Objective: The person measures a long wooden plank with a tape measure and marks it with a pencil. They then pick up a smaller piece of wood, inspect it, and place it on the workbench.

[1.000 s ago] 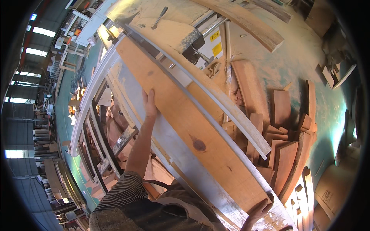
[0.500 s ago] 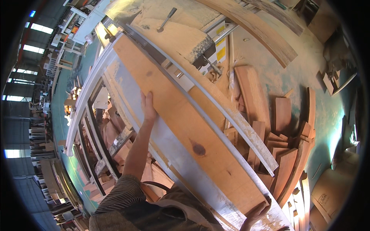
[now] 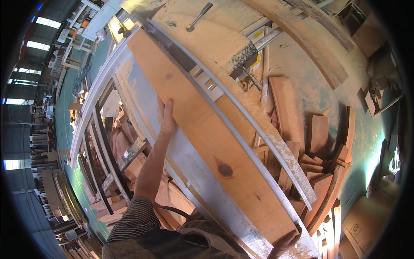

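A long wooden board (image 3: 199, 123) with dark knots lies flat on a metal machine table (image 3: 189, 155), running from far left to near right. Against its left edge rests my left hand (image 3: 167, 118). Fingers stretched forward, this hand presses on the wood without wrapping round it. At the board's near end my right hand (image 3: 286, 244) is curled about the corner, partly cut off by the lower edge of the picture. A straight metal fence (image 3: 248, 149) runs along the board's right side.
Sawdust covers the machine's right part, where a black-knobbed lever (image 3: 199, 17) stands up. Curved planks (image 3: 308, 39) lie at the far right. Wood offcuts (image 3: 319, 134) are heaped on the right floor, with more scraps (image 3: 125, 134) beneath the slatted metal frame (image 3: 101, 151) on the left.
The view has shifted slightly, so the machine's right side sits lower and farther right. Both hands keep nearly the same places on the board.
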{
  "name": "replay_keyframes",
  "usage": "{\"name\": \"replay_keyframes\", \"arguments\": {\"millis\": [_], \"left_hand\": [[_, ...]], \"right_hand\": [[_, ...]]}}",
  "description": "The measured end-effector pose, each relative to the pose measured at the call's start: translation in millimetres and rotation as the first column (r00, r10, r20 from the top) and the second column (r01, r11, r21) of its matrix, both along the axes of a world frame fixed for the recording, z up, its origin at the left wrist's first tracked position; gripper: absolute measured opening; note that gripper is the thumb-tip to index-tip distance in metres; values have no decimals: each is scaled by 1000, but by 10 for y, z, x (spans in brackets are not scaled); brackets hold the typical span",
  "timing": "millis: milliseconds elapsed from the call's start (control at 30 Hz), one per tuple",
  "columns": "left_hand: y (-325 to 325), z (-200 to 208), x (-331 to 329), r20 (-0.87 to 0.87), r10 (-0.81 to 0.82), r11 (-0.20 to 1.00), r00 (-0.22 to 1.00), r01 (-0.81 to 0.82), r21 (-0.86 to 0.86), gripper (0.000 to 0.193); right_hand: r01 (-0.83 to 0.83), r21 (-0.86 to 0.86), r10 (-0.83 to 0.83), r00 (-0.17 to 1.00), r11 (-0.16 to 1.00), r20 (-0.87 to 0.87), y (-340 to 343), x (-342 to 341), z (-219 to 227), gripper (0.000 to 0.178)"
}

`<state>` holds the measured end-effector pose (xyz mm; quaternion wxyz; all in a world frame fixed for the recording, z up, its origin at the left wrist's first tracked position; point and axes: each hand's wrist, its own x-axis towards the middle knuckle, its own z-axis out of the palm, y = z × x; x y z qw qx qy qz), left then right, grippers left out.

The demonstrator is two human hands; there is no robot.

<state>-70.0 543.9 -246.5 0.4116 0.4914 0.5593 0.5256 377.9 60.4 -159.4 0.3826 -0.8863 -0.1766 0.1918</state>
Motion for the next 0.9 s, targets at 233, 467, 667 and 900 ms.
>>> {"name": "replay_keyframes", "arguments": {"millis": [233, 467, 667, 900], "left_hand": [[32, -131, -51, 24, 21, 1000, 1000, -20, -12, 60], [9, -71, 54, -1, 20, 1000, 1000, -20, -4, 55], [14, -100, 55, -60, 19, 999, 998, -17, 35, 52], [23, -93, 64, -98, 28, 999, 995, -24, 47, 51]], "right_hand": [[31, -44, -31, 999, 999, 11, -2, -1, -88, 52], [-58, -304, 122, 973, 951, 195, 134, -19, 37, 51], [-58, -53, 62, 993, 997, 95, 50, 16, -152, 54], [-67, -117, 83, 988, 991, 131, -15, 43, -211, 54]]}}
